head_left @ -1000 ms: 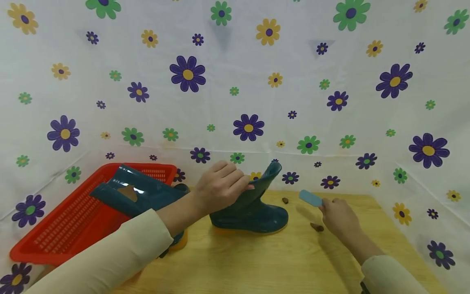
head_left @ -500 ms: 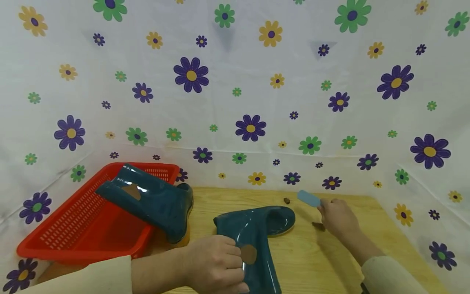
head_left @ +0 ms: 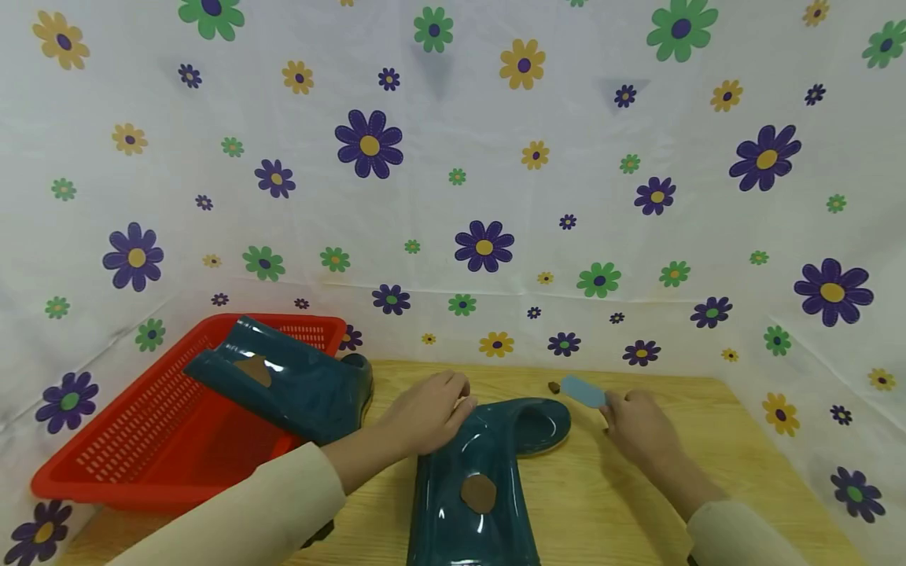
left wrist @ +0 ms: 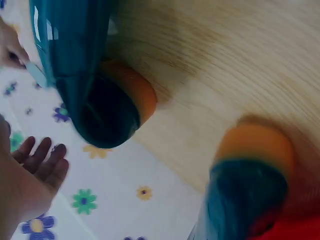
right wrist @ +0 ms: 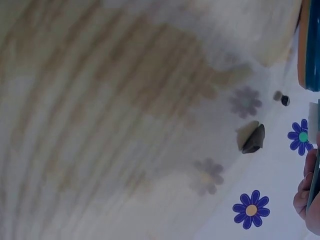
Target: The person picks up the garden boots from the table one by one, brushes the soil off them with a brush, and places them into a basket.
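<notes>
A dark green rubber boot [head_left: 488,448] lies on its side on the wooden table, toe pointing away, with a brown mud-like patch [head_left: 479,493] on its shaft. My left hand [head_left: 433,410] is beside the boot's sole and heel end; in the left wrist view its fingers [left wrist: 42,162] are extended, apart from the boot. My right hand [head_left: 640,428] grips a flat light blue scraper [head_left: 583,391] over the table, right of the toe. The second boot [head_left: 297,385] leans over the basket rim, a similar brown patch [head_left: 255,369] on its shaft.
At the left stands a red plastic basket [head_left: 67,497] with perforated sides. A small brown clump [head_left: 554,387] lies near the scraper, and a larger dark clump [right wrist: 254,139] shows in the right wrist view. A flower-printed white sheet [head_left: 325,228] encloses the table [head_left: 715,440].
The upright boot was laid on its side toward me, its brown patch now facing up. My left hand let go and moved up toward its foot. The scraper shifted slightly left.
</notes>
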The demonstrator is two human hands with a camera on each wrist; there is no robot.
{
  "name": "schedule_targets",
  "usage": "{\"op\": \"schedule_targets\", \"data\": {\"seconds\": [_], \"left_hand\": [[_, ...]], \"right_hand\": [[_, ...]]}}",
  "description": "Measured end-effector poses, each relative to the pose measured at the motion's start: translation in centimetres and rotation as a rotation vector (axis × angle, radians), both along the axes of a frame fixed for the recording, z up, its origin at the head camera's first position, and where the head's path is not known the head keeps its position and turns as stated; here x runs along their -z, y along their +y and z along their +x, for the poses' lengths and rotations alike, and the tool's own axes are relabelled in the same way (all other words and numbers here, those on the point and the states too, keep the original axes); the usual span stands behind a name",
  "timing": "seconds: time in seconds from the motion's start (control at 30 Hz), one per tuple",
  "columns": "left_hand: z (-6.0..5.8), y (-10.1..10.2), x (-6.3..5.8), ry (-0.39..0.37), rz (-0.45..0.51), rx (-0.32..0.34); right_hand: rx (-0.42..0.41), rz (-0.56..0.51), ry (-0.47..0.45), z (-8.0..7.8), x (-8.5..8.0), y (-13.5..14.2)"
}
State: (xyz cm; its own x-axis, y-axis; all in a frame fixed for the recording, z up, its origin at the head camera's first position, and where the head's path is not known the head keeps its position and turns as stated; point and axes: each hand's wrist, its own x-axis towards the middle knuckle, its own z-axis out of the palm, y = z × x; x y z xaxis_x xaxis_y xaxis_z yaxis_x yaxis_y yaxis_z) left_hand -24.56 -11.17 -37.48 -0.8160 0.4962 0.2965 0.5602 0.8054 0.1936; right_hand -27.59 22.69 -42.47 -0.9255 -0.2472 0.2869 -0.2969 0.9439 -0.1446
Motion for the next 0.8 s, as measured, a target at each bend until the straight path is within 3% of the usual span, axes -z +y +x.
{"op": "schedule_targets", "data": {"seconds": [0.13, 0.27, 0.37, 0.47, 0.63, 0.8], "left_hand": [[-2.8, 1.5, 1.5, -0.138, -0.008, -0.157], [-4.1, 2.5, 2.6, -0.268, -0.034, -0.292], [-4.5, 2.8, 3.3, -0.364, -0.109, -0.338], [-4.6, 3.0, 3.8, -0.427, -0.160, -0.333], [-4.8, 3.6, 4.7, -0.414, -0.183, -0.291], [-5.1, 3.7, 5.8, -0.342, -0.221, -0.310]], "right_hand": [[-0.001, 0.064, 0.128, 0.1, 1.5, -0.2], [-0.057, 0.131, 0.436, -0.1, 2.7, -0.3], [-0.167, 0.164, 0.659, -0.5, 2.9, -0.4], [-0.248, 0.196, 0.796, -1.0, 2.7, -0.4], [-0.233, 0.147, 0.886, -0.7, 2.8, -0.1], [-0.201, 0.084, 0.823, -0.2, 3.1, -0.5]]}}
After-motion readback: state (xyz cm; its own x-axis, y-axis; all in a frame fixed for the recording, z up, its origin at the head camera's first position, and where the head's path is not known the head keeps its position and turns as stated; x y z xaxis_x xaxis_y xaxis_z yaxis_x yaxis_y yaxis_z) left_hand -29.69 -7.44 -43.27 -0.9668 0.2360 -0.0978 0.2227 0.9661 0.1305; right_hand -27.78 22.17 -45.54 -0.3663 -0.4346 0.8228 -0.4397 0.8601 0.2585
